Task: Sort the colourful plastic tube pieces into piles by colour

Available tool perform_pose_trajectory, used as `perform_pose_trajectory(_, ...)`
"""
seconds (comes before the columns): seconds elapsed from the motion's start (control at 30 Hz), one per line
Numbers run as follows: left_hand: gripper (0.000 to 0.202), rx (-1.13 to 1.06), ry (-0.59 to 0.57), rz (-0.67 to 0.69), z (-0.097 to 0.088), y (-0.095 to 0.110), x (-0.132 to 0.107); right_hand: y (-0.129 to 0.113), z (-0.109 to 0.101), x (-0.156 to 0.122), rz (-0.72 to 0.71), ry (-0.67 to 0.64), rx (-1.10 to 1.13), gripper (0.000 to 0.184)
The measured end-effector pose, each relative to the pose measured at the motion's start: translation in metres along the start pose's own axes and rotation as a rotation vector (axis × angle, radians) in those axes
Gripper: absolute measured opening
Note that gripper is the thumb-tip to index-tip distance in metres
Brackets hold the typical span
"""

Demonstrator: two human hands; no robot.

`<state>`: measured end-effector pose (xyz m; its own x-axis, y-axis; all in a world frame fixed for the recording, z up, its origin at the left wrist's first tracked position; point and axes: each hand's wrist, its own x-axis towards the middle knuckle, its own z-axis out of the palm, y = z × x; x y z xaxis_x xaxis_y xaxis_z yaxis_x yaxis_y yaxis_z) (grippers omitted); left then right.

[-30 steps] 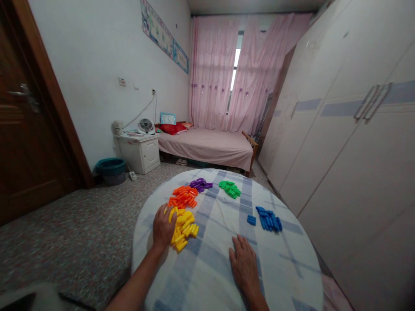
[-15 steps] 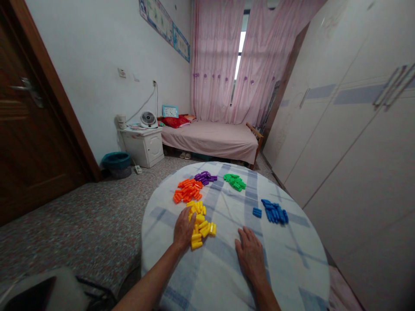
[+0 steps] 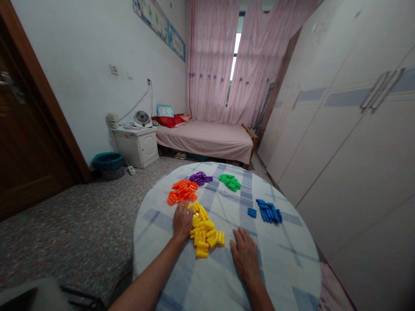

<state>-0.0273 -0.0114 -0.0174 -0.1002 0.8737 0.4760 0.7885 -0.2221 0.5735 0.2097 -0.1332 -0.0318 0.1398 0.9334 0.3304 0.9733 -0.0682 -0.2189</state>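
A round table (image 3: 279,268) with a blue-checked white cloth carries piles of small plastic pieces sorted by colour. My left hand (image 3: 182,220) lies flat, fingers stretched, touching the left side of the yellow pile (image 3: 205,232). My right hand (image 3: 244,255) rests palm down on the cloth just right of that pile, fingers apart, holding nothing. Farther out lie the orange pile (image 3: 182,191), the purple pile (image 3: 199,177), the green pile (image 3: 230,182) and the blue pile (image 3: 268,211), with one blue piece (image 3: 251,212) set apart to its left.
A white wardrobe (image 3: 350,129) runs close along the right of the table. Beyond it stand a pink bed (image 3: 207,140), a white nightstand (image 3: 136,147) with a fan, and a teal basin (image 3: 108,162). A brown door (image 3: 22,142) is at the left.
My left hand has pushed the yellow pile to the right, toward my right hand and away from the orange pile. The right hand has stayed flat on the cloth.
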Motion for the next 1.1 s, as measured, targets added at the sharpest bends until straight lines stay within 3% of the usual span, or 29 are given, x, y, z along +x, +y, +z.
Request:
perform_pose_trajectory(0.13,0.031,-0.004,-0.105,0.069,0.004,-0.004,0.000,0.000,0.001,0.000,0.005,-0.002,0.002,0.044)
perform_pose_trajectory(0.33,0.034,-0.066,-0.193,0.156,0.016,0.009,-0.009,0.000,0.000,0.000,0.006,-0.009,0.005,0.044)
perform_pose_trajectory(0.47,0.040,-0.087,-0.206,0.139,0.021,0.011,-0.003,0.000,0.000,0.000,0.016,-0.013,0.008,0.044)
perform_pose_trajectory(0.7,0.039,-0.141,-0.334,0.228,0.029,0.022,0.003,-0.001,0.000,0.000,0.027,-0.014,0.026,0.044)
perform_pose_trajectory(1.1,0.043,-0.333,-0.338,0.125,0.022,0.026,0.000,0.000,0.003,-0.003,0.037,0.062,0.066,0.040)
